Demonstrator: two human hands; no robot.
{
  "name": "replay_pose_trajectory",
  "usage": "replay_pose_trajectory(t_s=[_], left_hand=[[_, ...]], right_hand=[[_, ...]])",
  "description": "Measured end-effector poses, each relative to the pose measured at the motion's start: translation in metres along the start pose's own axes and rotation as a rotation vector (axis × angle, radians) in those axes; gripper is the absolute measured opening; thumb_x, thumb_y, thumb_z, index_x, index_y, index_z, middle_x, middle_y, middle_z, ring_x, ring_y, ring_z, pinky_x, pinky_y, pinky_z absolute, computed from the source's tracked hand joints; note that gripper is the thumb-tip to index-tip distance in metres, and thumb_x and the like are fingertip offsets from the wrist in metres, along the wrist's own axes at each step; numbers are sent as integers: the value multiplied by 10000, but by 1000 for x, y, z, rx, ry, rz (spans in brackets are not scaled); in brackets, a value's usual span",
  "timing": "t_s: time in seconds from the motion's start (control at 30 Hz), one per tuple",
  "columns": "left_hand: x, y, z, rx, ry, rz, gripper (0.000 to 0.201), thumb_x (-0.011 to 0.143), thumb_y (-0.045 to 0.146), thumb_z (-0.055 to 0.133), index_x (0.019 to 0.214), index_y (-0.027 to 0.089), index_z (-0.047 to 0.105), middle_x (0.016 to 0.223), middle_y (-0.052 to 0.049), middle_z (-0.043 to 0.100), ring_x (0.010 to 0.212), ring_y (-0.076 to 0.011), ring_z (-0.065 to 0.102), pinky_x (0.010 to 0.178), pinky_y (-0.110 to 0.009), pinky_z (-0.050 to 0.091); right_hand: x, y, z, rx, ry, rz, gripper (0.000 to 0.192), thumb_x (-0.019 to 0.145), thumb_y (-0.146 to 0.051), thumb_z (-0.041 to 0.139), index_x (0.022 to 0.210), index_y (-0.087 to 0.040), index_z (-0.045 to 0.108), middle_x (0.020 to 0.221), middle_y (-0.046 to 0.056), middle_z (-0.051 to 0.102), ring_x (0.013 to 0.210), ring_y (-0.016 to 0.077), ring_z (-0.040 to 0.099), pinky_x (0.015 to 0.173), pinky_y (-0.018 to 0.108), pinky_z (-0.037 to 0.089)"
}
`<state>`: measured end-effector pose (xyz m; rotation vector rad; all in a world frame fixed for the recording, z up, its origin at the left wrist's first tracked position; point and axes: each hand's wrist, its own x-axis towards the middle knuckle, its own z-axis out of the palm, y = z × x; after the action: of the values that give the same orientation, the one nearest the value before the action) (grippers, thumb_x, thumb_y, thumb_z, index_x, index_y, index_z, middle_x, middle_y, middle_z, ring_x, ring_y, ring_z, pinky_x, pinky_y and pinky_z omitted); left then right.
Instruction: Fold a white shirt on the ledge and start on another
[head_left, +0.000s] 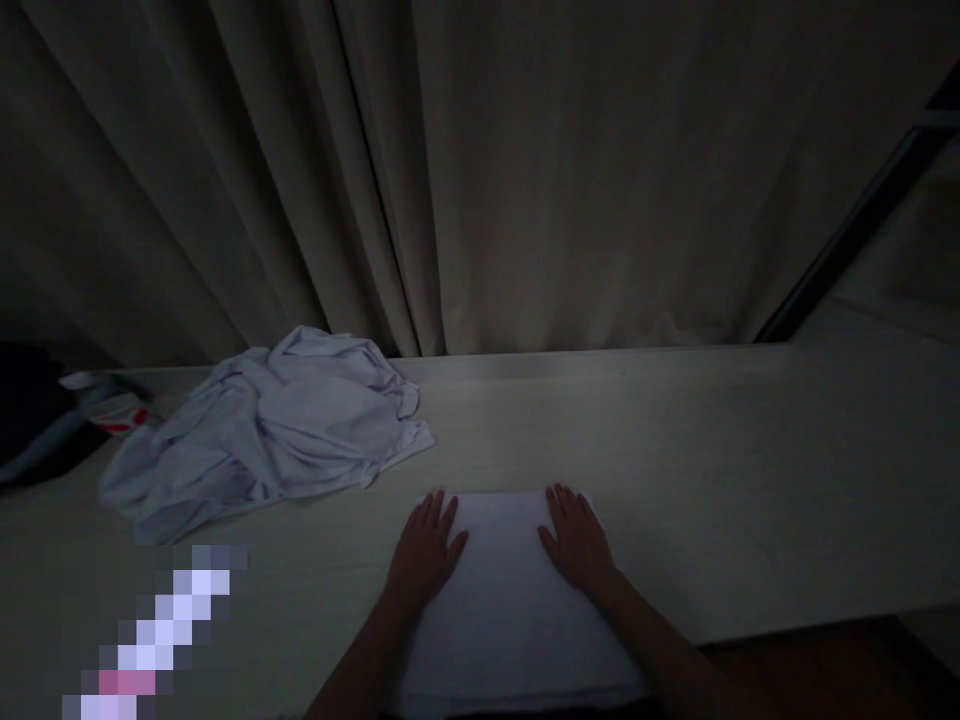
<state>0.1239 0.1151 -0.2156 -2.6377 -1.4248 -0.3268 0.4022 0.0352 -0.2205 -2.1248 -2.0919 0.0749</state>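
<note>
White cloth (pixel 504 600), under left hand (pixel 427 548), under right hand (pixel 583 542)

"Can you read any words or numbers here?"

"None at all."

"Not even on the red-and-white item (pixel 118 415) near the left edge?"

"It bears red marks, but they're too small and dim to tell whether they're letters."

"And the pixelated strip (pixel 156 632) at lower left?"

"Only coarse blocks of pale and pink colour, nothing legible."
</note>
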Motion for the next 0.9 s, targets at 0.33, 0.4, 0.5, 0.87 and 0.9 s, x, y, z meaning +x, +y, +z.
replay_pose_trajectory(t_s=[0.33,0.4,0.5,0.87,0.9], left_hand=[[-116,22,-39,100,-42,-67,572,876,481,372,1373,198,380,1454,-161,403,1357,-335,333,1073,-526,373],[-131,29,-39,71,-123,-97,573,867,515,370,1359,224,406,1448,-161,405,1340,-351,353,1056,-559,375],[-136,38,-43,6,-174,-166,574,858,516,379,1344,215,433,1451,-176,395,1347,-376,329,1064,-588,343],[-180,19,-93,-761,-158,-873,517,783,606,357,948,163,567,982,-137,684,947,-285,646,908,-451,482],[-180,18,-92,-796,-199,-900,501,769,603,367,896,167,579,940,-133,696,933,-291,655,902,-447,482]], right_hand=[[-61,20,-13,36,180,-72,609,940,-476,286,1447,-139,266,1528,138,214,1419,255,133,1147,466,182],[-75,26,-5,49,157,-70,597,931,-486,318,1418,-141,337,1502,157,279,1400,277,204,1130,485,225],[-89,29,-4,105,210,-17,577,926,-456,345,1385,-108,384,1469,189,335,1374,296,269,1109,499,269],[-195,22,-25,908,91,693,461,819,-555,392,1024,-161,513,926,127,660,775,239,653,684,379,543],[-198,22,-26,970,-4,762,462,812,-562,384,1010,-163,504,823,102,661,654,225,645,580,362,532]])
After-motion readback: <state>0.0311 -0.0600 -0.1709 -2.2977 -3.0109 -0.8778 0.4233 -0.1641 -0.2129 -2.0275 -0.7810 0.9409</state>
